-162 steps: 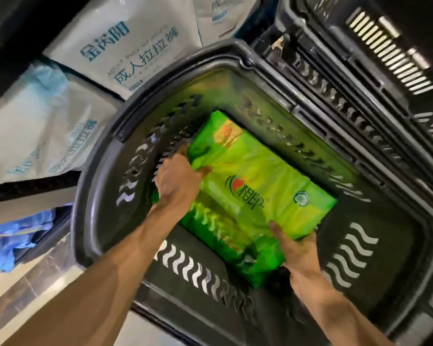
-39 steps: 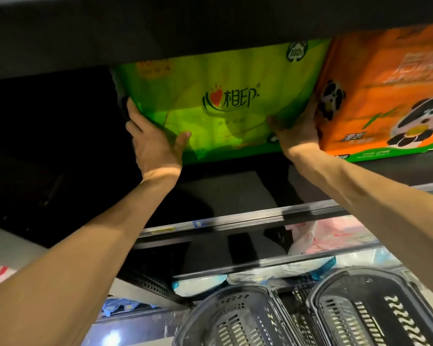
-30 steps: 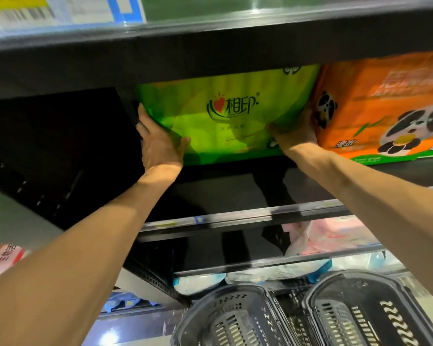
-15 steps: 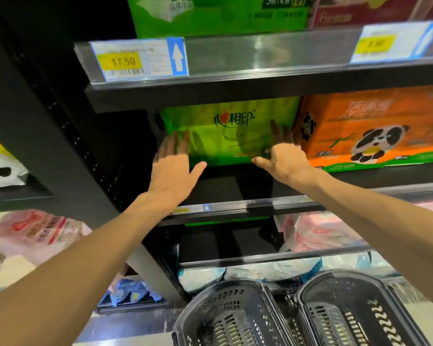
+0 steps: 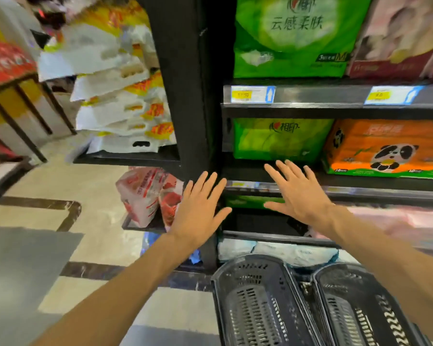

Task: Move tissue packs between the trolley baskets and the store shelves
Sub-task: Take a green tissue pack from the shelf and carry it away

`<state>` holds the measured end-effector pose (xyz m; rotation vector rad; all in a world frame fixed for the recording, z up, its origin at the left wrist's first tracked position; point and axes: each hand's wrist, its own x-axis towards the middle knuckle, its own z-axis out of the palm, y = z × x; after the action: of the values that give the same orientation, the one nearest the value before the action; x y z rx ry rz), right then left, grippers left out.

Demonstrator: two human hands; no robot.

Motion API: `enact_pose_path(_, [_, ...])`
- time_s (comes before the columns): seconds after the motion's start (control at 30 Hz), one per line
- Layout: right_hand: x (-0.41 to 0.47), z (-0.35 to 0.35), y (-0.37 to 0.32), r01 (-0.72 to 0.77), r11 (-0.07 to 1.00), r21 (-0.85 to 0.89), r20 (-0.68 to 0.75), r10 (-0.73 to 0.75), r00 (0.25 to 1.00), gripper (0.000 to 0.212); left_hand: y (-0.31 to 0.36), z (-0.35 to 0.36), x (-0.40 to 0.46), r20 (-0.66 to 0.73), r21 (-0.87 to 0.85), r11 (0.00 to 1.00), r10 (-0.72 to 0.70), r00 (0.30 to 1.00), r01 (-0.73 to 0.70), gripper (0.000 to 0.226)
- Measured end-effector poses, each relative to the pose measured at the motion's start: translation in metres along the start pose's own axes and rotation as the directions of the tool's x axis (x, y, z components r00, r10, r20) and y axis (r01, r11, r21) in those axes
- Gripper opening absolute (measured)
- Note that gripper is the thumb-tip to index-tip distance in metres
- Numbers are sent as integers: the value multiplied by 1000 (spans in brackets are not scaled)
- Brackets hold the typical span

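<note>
The green tissue pack (image 5: 280, 139) stands on the middle shelf (image 5: 360, 182), pushed back beside an orange panda pack (image 5: 385, 148). My left hand (image 5: 198, 211) and my right hand (image 5: 298, 193) hover in front of the shelf edge with fingers spread flat, holding nothing and clear of the pack. Two black trolley baskets, the left one (image 5: 255, 303) and the right one (image 5: 360, 310), stand below at the bottom right, and no packs show inside them.
A bigger green pack (image 5: 293, 36) and a pink pack (image 5: 405, 33) fill the shelf above. A black upright post (image 5: 183, 83) bounds the bay on the left. Stacked white and yellow bags (image 5: 118, 96) lie on the neighbouring rack; tiled floor (image 5: 48, 245) stretches left.
Both hands have let go of the green pack and drawn back and down from the shelf. The view has pulled away and swung left.
</note>
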<state>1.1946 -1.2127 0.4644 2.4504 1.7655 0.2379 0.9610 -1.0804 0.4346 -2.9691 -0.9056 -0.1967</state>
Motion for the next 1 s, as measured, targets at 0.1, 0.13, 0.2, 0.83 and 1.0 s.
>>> enact_pose_path(0.1, [-29, -34, -54, 87, 996, 29, 15, -87, 996, 95, -27, -27, -66, 46, -1, 996, -87, 995, 87, 81])
enact_pose_path(0.13, [-35, -43, -73, 111, 993, 40, 4, -111, 994, 95, -39, -36, -90, 27, -16, 994, -103, 994, 104, 80])
enact_pose_path(0.2, [-48, -65, -112, 166, 985, 38, -30, -165, 986, 95, -59, -53, -139, -42, -58, 990, -129, 991, 127, 72])
enact_pose_path(0.83, [-72, -222, -508, 823, 565, 52, -197, -802, 563, 93, -217, -190, -526, -171, -74, 642, -762, 624, 763, 77])
enact_pose_path(1.0, [-77, -246, -609, 917, 397, 34, -247, -886, 392, 95, -248, -197, -596, -174, -31, 496, -858, 484, 868, 78])
